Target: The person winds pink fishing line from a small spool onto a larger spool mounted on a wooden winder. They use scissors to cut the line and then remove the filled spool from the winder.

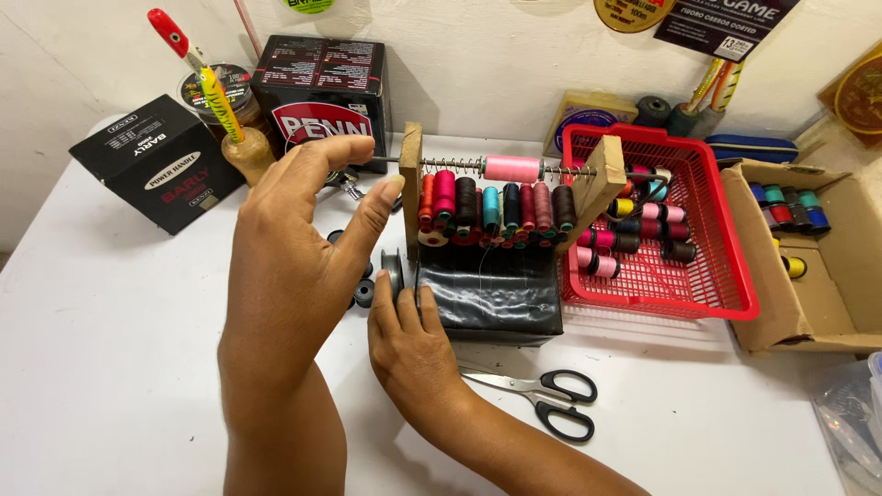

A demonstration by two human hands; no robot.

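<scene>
Right hand (pixel 413 344) flat on table (pixel 119 367), fingers (pixel 404 298) together, tips touching grey spool (pixel 393 271) at rack's (pixel 501 216) left near corner. Left hand (pixel 294 220) raised above it, fingers apart, holding nothing. Scissors (pixel 551 397) just right of right wrist. Red basket (pixel 726 276) of spools further right.

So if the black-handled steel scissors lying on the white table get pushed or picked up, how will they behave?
The black-handled steel scissors lie flat, so they would probably slide on the white table rather than roll or tip. They look rigid, likely fairly heavy for their size. The blades seem nearly closed; lifted by one handle loop, they might swing open. The right hand is nearest them.
</scene>
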